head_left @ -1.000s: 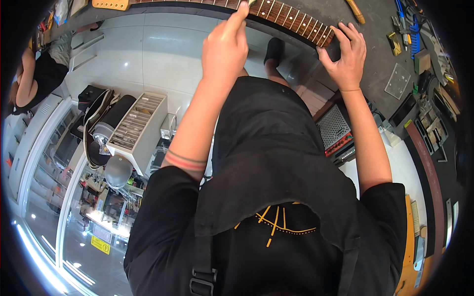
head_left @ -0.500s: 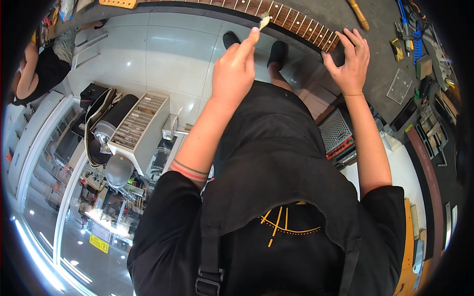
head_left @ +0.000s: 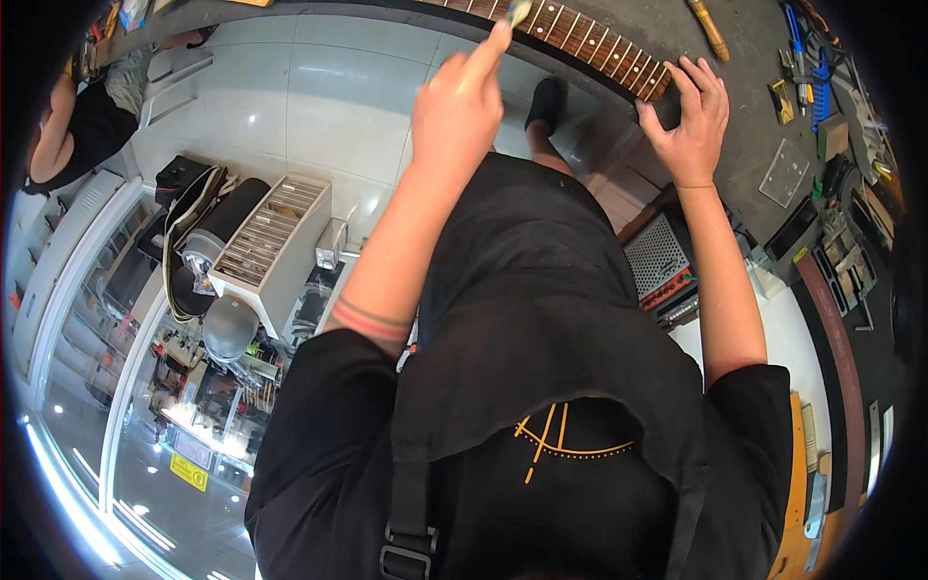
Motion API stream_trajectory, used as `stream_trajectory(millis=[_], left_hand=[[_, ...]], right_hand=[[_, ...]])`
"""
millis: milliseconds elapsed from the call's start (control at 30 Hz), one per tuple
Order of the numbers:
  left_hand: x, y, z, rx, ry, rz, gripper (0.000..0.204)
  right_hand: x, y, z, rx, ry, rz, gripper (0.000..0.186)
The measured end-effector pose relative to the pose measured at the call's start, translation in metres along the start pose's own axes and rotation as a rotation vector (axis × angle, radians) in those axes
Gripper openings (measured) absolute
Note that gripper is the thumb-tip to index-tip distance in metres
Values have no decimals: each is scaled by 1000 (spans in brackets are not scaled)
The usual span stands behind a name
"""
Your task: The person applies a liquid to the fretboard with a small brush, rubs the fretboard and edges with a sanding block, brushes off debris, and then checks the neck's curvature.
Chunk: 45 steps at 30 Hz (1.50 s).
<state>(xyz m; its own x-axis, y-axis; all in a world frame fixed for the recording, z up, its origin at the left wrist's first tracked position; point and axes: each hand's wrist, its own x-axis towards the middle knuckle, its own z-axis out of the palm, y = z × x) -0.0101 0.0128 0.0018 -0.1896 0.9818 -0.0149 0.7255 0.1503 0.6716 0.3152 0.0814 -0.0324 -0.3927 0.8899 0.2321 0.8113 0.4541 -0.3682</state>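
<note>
A guitar neck (head_left: pixel 580 43) with a dark brown fretboard, metal frets and pale dot inlays lies along the bench's near edge, its left part cut off by the picture's top. My left hand (head_left: pixel 456 116) is closed, its index finger stretched toward the fretboard. At that fingertip is a small pale-tipped brush (head_left: pixel 519 12), partly cut off and a little blurred, over the fretboard's near side. My right hand (head_left: pixel 688 121) grips the neck's right end, with the thumb on the near corner and the fingers beyond it.
On the dark bench (head_left: pixel 739 106) are a wooden-handled tool (head_left: pixel 710 31), a small brass-coloured piece (head_left: pixel 781 101), a clear plate (head_left: pixel 784 169) and blue-handled tools (head_left: pixel 795 43). Below stands an amplifier (head_left: pixel 657 253). A drawer cabinet (head_left: pixel 275 232) stands left, and another person (head_left: pixel 92 130) sits far left.
My left hand has moved slightly up and away from me along with the brush. The right hand stays at the neck's end, and the whole view has shifted a little.
</note>
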Motion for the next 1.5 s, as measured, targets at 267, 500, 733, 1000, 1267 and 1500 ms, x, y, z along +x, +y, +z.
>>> stream_trajectory(millis=[267, 500, 733, 1000, 1267, 1500], left_hand=[[-15, -15, -2, 128, -16, 114, 57], [11, 12, 5, -218, 65, -116, 40], [25, -19, -29, -63, 113, -123, 40], [-10, 0, -8, -50, 44, -43, 39], [-2, 2, -15, -187, -34, -141, 38], [31, 19, -17, -134, -91, -164, 40]], right_hand=[[-1, 0, 0, -8, -2, 17, 68], [0, -1, 0, -17, -16, 12, 69], [-1, -1, -1, -27, -28, 13, 69], [0, 0, -1, -34, -35, 9, 70], [0, 0, 0, -37, -34, 9, 70], [2, 0, 0, -29, -22, -1, 69]])
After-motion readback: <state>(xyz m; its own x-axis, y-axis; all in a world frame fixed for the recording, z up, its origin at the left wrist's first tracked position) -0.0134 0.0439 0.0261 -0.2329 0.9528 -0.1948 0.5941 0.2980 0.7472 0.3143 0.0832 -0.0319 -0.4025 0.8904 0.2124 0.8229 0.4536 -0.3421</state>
